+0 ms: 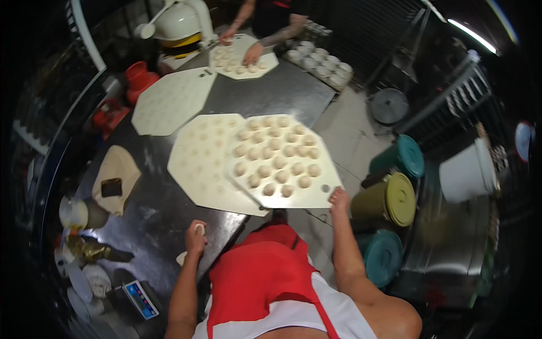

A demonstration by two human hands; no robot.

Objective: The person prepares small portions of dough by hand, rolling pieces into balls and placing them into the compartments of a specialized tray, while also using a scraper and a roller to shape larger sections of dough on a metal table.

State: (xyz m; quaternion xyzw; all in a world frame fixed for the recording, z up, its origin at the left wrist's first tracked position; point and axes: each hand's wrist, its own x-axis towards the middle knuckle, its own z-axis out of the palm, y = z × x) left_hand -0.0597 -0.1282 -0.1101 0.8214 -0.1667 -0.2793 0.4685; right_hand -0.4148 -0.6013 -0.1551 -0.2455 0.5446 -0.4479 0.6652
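Dough balls (279, 162), pale and round, dot a cream board (305, 199) (right fingers (337, 195) pinch its corner, left fingers (193, 228) a lump (200, 229)).

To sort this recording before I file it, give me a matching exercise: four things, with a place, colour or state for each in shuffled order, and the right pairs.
Things
1. Octagonal board of dough balls
2. Smartphone
3. Digital scale
4. Middle one of the three lidded bins

Places, colours, states
A. Lying on a tan cloth
B. Yellow
C. Held at a corner by the person's right hand
D. Display lit blue

Pairs: 1-C, 2-A, 3-D, 4-B
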